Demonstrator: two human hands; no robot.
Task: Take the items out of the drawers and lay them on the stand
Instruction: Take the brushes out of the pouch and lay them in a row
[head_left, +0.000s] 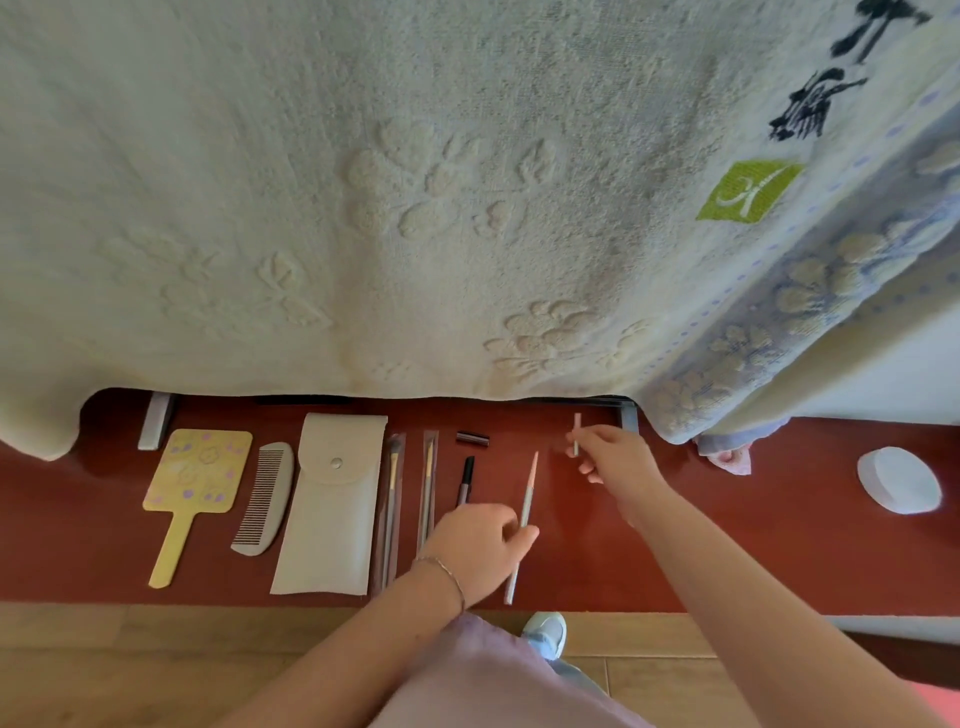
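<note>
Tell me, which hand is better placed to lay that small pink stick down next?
Right. The right hand already pinches the pink stick above bare stand, while the left hand grips the long pencil.

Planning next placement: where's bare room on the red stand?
Free: the red stand between the right hand and white round lid, plus the strip left of the yellow mirror. Crowded: mirror, comb, pouch, brushes, up to the left hand.

Left hand (480, 540) curled, fingers pinching low and near, right hand (615, 457) reached farther forward, fingertips pinched, both forearms extended
</note>
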